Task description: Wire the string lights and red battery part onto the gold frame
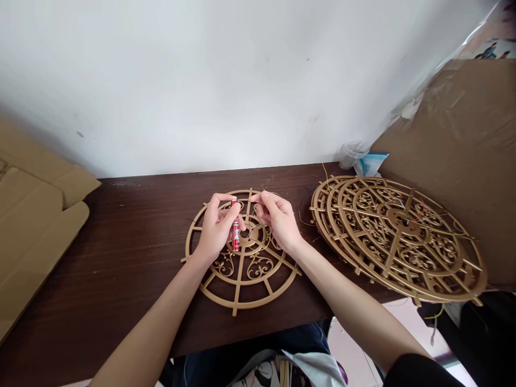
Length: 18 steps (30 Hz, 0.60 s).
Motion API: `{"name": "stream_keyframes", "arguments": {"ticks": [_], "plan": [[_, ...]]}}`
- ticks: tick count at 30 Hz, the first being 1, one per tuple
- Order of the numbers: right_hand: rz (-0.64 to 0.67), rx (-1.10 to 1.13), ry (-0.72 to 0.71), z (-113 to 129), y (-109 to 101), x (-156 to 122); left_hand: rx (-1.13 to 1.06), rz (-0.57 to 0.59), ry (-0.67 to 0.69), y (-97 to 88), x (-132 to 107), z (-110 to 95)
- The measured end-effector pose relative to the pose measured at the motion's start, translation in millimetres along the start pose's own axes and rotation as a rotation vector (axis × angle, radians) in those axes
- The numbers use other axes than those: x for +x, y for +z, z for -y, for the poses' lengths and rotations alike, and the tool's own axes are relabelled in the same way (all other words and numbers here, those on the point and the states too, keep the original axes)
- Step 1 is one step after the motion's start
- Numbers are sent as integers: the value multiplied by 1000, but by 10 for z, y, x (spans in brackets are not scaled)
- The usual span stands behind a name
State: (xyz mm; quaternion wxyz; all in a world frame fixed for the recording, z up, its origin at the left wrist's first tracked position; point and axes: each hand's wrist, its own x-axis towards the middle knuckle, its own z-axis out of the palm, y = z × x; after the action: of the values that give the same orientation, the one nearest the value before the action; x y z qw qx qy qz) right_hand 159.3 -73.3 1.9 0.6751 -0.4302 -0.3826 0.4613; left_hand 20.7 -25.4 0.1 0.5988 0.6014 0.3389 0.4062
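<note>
My left hand (217, 227) is closed around red cylindrical batteries (236, 237), which appear lined up end to end and stand out below the thumb. To its right, my right hand (280, 219) is pinched, with a thin wire seemingly between the fingertips; the wire is too fine to follow clearly. Both hands are over a round gold openwork frame (237, 293) with scrolls and spokes, lying flat on the table. Near its hub, a yellow wire (265, 246) curves beneath my right hand. My fingers cover part of the hub.
Several similar gold frames (387, 269) are stacked on the right of the dark wooden table (133, 242), with loose wires on them. Behind stand a clear plastic cup (351, 155) and a blue-white packet (371, 163). Cardboard (36, 215) borders the left; a brown panel (463, 161) rises at right.
</note>
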Motion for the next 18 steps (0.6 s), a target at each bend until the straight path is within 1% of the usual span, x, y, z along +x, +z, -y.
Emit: {"name": "stream_keyframes", "arguments": {"ticks": [2,4,5,7,9,10,11,12,14,16,17,18], "plan": [[-15,-20,10,-16,-1,6,-13,-6,-6,-1,1,-6],[-50,-93,-12,-37,-21,17,-37,-17,-20,-7,6,-11],[-78,-159,-50,-44,-36,22,-53,-28,-30,-11,11,-13],[-128,-330,-177,-43,-70,25,-92,-73,-52,-21,25,-17],[-120,-486,-304,-17,-92,11,-142,-135,-78,-31,43,-17],[-77,-543,-340,0,-94,-4,-172,-165,-91,-36,53,-16],[-6,-586,-358,17,-87,-25,-204,-191,-104,-42,63,-14],[90,-621,-371,29,-74,-48,-237,-214,-113,-48,72,-10],[321,-707,-411,30,-31,-99,-291,-250,-122,-61,87,0],[522,-817,-494,-4,17,-142,-319,-280,-120,-74,97,10],[587,-872,-536,-31,37,-157,-323,-292,-120,-78,99,14],[625,-919,-567,-59,53,-167,-323,-299,-121,-80,100,16]]}}
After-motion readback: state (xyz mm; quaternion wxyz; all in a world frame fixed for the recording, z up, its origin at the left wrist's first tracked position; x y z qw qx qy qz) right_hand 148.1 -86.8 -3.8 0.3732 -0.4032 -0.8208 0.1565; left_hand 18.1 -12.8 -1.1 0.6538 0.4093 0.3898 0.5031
